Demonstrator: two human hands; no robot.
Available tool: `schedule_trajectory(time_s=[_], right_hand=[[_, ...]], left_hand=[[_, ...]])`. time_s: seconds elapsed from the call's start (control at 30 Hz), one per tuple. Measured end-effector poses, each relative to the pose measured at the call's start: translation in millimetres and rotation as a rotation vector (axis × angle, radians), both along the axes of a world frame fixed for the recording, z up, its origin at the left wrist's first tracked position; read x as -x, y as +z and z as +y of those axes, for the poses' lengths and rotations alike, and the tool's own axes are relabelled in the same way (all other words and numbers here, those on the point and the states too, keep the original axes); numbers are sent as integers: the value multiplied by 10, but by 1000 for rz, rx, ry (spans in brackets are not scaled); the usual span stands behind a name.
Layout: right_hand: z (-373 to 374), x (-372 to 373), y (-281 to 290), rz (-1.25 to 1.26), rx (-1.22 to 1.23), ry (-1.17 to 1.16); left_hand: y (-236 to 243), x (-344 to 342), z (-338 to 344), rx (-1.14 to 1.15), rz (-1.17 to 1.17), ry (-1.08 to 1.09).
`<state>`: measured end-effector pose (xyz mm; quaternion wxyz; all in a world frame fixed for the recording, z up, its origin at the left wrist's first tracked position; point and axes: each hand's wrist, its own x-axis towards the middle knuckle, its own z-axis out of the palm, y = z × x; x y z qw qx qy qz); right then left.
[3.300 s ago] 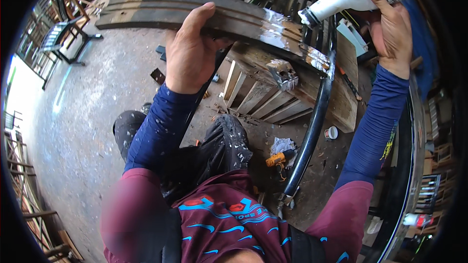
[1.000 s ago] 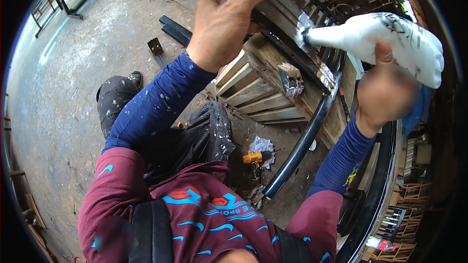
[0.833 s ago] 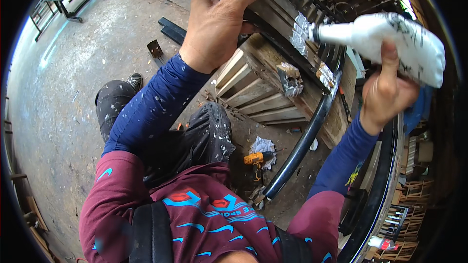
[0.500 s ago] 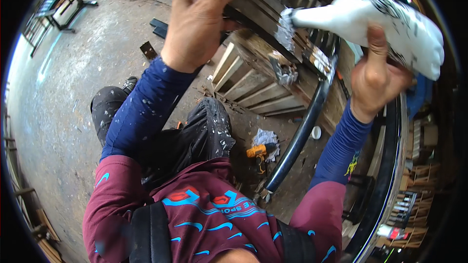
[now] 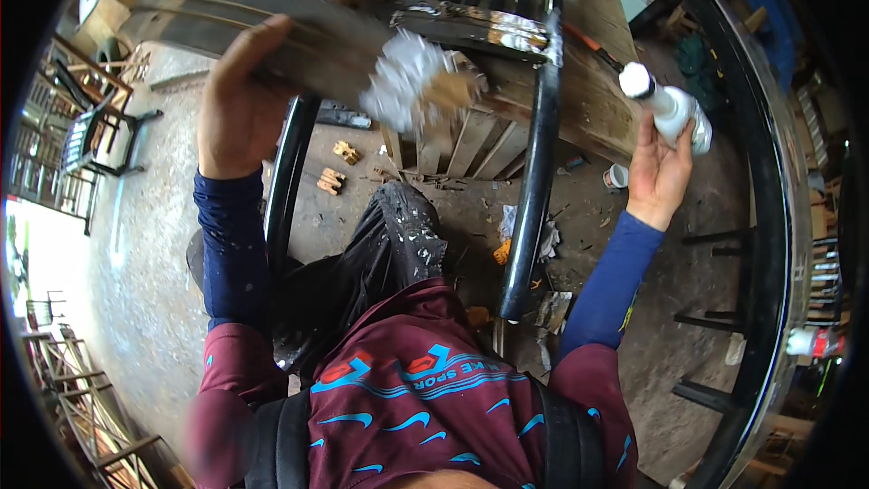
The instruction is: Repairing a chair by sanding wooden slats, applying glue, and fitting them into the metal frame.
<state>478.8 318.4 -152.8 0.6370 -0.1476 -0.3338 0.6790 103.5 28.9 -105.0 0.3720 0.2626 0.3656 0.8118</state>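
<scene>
- The workshop has a scuffed concrete floor (image 5: 136, 299), with chair frames and stacked wood around its edges.
- From where I stand, the left hand (image 5: 240, 118) grasps a grooved wooden board (image 5: 299, 41), thumb over its upper face; the other fingers are mostly hidden beneath.
- The right hand (image 5: 661, 167) cups a white bottle (image 5: 672, 107), fingers around its body, well apart from the board.
- The board hangs in the air at upper left, its right end blurred and smeared with white paste (image 5: 398, 81).
- I'd judge the board stiff and fairly heavy, likely to tip if held far from its middle; the dry wood by the left hand looks the surest hold, since the wet-looking end would probably be slippery.
- The bottle seems light and soft enough to squeeze; its body is the place to grip, as the tip carries a white blob.
- Just beyond the board's smeared end, a black post (image 5: 539, 163) slants down past a wooden crate (image 5: 588, 81).
- Lower down, an orange drill (image 5: 503, 252) lies on the floor, partly behind that post.
</scene>
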Motion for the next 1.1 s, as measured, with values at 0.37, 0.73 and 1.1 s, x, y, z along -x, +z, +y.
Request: schedule_trajectory(time_s=[0.37, 0.73, 1.1], right_hand=[[-690, -1651, -619, -13, 142, -349], [-1606, -2656, -1275, -192, 334, -508], [-1379, -2093, -1166, -212, 327, -347]], left_hand=[[447, -223, 2176, 248, 730, -87], [-332, 1442, 3070, 637, 371, -195], [438, 665, 2381, 644, 1398, 310]])
